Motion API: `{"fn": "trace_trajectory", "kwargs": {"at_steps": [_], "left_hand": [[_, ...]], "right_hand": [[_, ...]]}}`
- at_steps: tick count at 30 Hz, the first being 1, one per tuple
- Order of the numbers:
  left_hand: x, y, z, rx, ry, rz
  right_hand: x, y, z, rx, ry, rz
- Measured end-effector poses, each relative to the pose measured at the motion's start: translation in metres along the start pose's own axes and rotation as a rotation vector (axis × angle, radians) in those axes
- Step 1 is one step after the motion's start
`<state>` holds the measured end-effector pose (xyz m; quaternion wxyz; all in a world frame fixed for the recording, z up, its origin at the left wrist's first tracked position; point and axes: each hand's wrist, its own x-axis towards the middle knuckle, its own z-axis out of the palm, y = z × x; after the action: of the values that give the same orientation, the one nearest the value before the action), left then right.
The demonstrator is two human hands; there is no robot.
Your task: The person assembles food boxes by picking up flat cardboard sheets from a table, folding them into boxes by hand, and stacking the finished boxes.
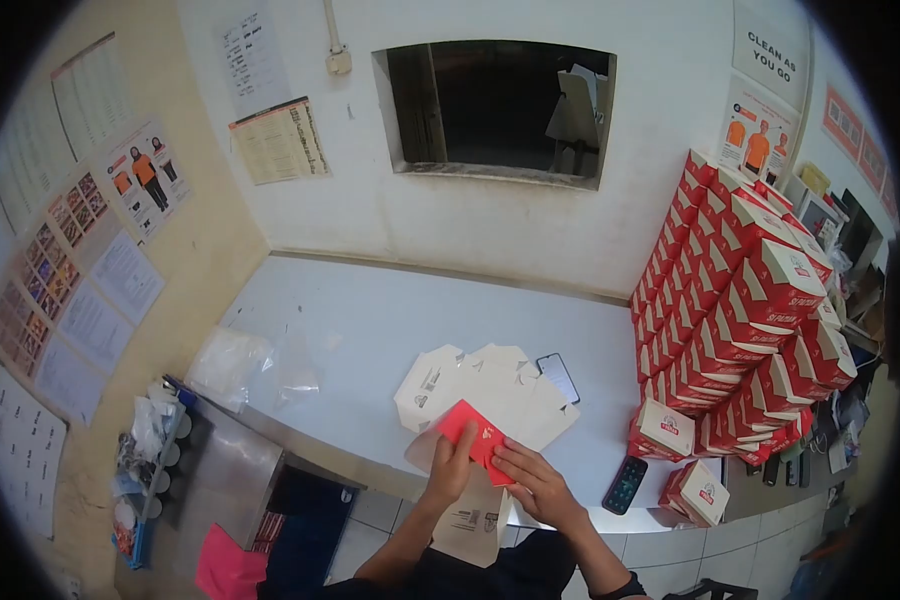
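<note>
A flat cardboard box blank [476, 432], with a red printed panel and pale card sides, is at the table's front edge close to my body. My left hand [452, 466] grips its left side, thumb and fingers against the red panel. On the right side, my right hand [532, 482] has its fingers laid over the red panel's edge, holding it. Part of the blank is hidden beneath both hands. More flat white box blanks [435, 385] lie fanned out on the table just beyond, some with printed marks.
A tall stack of red-and-white folded boxes [735, 290] stands on the right, with two single boxes [662, 430] nearer me. A phone [558, 380] touches the blanks; a dark phone [625, 485] lies at right. Clear plastic bags [232, 368] sit at left on the pale table [390, 300].
</note>
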<state>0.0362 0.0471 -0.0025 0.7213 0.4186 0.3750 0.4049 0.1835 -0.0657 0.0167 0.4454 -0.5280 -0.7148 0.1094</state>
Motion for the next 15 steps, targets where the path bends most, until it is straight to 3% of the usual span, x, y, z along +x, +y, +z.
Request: {"fn": "trace_trajectory", "kwargs": {"at_steps": [1, 3, 7, 9, 13, 15], "left_hand": [[0.0, 0.002, 0.002, 0.0, 0.005, -0.008], [-0.001, 0.002, 0.005, 0.127, -0.105, 0.181], [-0.031, -0.017, 0.004, 0.128, -0.096, 0.124], [-0.035, -0.005, 0.014, 0.325, -0.222, 0.364], [-0.025, -0.014, 0.008, 0.124, -0.273, 0.25], [-0.016, -0.013, 0.003, 0.235, -0.31, 0.161]], "right_hand": [[-0.002, -0.001, -0.003, -0.001, -0.039, -0.004], [-0.002, -0.002, -0.004, 0.014, -0.079, 0.003], [-0.004, -0.009, 0.0, -0.16, 0.072, 0.03], [-0.004, -0.012, 0.005, -0.212, 0.147, 0.053], [-0.012, -0.007, 0.016, -0.179, 0.282, 0.072], [-0.023, 0.006, 0.033, 0.23, 0.469, 0.215]]}}
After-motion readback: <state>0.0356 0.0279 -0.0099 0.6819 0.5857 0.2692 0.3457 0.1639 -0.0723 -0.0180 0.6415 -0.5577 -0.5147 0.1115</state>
